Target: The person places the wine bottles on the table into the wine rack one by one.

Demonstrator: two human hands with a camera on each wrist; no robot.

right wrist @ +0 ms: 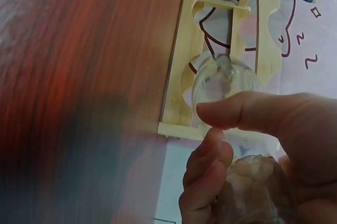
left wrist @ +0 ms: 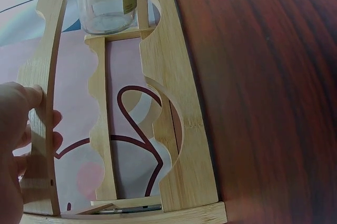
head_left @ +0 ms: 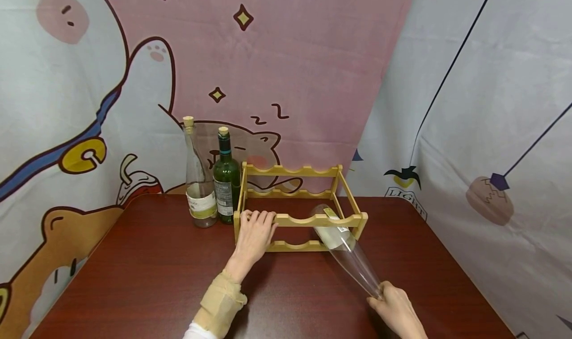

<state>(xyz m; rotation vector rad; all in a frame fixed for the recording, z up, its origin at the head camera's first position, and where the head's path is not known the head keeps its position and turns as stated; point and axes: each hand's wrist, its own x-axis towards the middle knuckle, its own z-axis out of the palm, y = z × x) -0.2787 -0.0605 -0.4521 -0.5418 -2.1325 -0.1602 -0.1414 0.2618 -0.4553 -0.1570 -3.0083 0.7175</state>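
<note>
A light wooden bottle rack (head_left: pixel 295 221) with scalloped rails stands on the table. My left hand (head_left: pixel 254 232) grips the left end of its upper front rail, fingers curled over the wood in the left wrist view. My right hand (head_left: pixel 397 306) holds a clear glass bottle (head_left: pixel 357 265) by the neck, thumb and fingers wrapped round it. That bottle slants base-first into the right end of the rack, passing between the upper and lower front rails. Its pale label shows behind the upper rail. In the left wrist view the bottle's base (left wrist: pixel 108 21) appears inside the frame.
Left of the rack stand a corked clear bottle (head_left: pixel 200 200) and a corked green bottle (head_left: pixel 226 180), close together. The dark red table (head_left: pixel 147 279) reaches back to a cartoon-printed cloth (head_left: pixel 304 56) hanging behind it.
</note>
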